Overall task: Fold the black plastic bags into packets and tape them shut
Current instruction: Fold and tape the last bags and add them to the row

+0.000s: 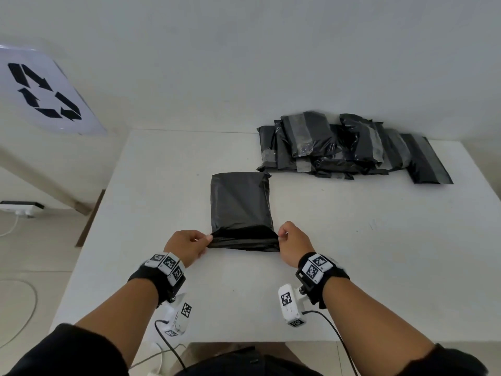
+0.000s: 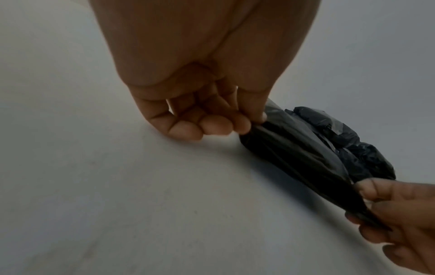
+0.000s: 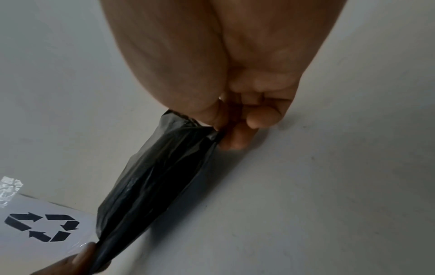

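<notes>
A black plastic bag (image 1: 240,204) lies flat on the white table (image 1: 352,253), its near end rolled into a fold. My left hand (image 1: 189,244) pinches the left corner of that fold between thumb and fingers. My right hand (image 1: 294,240) pinches the right corner. In the left wrist view the bag (image 2: 299,156) stretches from my left hand (image 2: 249,122) to my right hand (image 2: 388,214). The right wrist view shows the bag (image 3: 150,184) held taut from my right hand (image 3: 223,134) towards the left hand's fingers (image 3: 77,260).
A heap of taped black packets (image 1: 349,146) lies at the table's far right, against the wall. A white bin with a recycling sign (image 1: 46,90) stands off the table's left side. A power strip (image 1: 20,208) and cables lie on the floor at left.
</notes>
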Demonstrator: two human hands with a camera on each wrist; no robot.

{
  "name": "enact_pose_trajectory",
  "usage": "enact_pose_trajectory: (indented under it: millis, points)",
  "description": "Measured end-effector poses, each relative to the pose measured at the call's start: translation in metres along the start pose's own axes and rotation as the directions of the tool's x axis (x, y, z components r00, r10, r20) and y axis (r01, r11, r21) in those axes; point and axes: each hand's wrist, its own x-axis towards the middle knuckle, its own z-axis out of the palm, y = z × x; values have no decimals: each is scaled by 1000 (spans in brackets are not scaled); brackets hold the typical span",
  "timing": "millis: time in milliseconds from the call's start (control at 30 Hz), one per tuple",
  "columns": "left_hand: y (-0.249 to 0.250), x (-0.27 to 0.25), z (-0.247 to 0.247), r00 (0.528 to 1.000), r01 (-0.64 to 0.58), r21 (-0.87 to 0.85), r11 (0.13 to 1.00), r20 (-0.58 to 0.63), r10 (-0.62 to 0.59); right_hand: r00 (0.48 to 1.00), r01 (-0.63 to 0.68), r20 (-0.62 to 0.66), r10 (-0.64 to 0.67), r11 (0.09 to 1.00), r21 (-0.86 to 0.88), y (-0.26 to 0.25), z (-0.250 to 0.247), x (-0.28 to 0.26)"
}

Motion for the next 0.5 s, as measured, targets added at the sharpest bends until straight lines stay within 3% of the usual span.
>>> enact_pose_trajectory:
  millis: [67, 167, 267, 367, 433, 500]
  points:
    - [1, 0, 0, 1000, 2, 40, 999, -25, -1, 1000, 18, -8, -18, 999, 30, -2, -2, -4]
    - [1, 3, 0, 999, 49, -169, 984, -7, -50, 988, 132, -87, -131, 991, 8, -5, 0, -10]
    - [5, 5, 4, 1000, 20, -180, 984, -19, -23, 874, 408, -174, -454, 879, -247, -9, 3, -8]
    - [9, 5, 8, 996, 11, -102, 995, -88, -20, 786, 540, -57, -616, 728, -422, -24, 7, -2]
    - [11, 5, 10, 993, 28, -125, 992, -114, -43, 792, 545, 42, -609, 675, -497, -31, 9, 3]
    - [12, 3, 9, 986, 44, -123, 991, -153, -63, 823, 516, 84, -562, 679, -522, -38, 10, 6]
